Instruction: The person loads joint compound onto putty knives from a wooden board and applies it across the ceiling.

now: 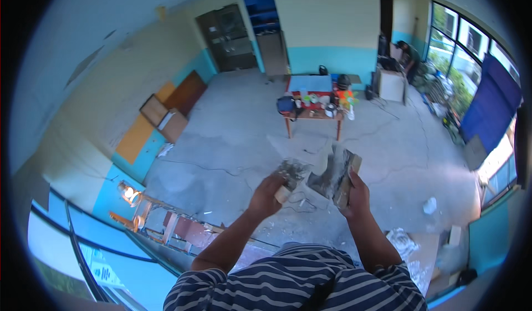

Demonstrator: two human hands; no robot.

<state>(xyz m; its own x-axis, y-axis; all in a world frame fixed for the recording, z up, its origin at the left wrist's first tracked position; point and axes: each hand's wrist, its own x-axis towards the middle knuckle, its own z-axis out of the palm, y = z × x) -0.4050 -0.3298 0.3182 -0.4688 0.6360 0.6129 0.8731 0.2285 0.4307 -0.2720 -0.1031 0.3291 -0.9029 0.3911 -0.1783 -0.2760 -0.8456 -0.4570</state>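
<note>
My left hand [265, 196] is closed around a wood-edged scraper [292, 172], whose flat face is smeared with grey filler or plaster. In my right hand [356, 196] is a wider wood-backed blade [332, 171], smeared with similar grey material and held tilted upright. Both are raised in front of my body, over the concrete floor, with a small gap between them. Part of each wooden grip is covered by my fingers. The exact kind of each tool is hard to make out.
Ahead stands a cluttered wooden table [313, 114]. A person [409, 59] bends by a white box [392, 85] at far right. Scaffold or ladder parts [172, 228] and a lit lamp [129, 193] are at lower left. Boards [172, 125] lean on the left wall; cables cross the floor.
</note>
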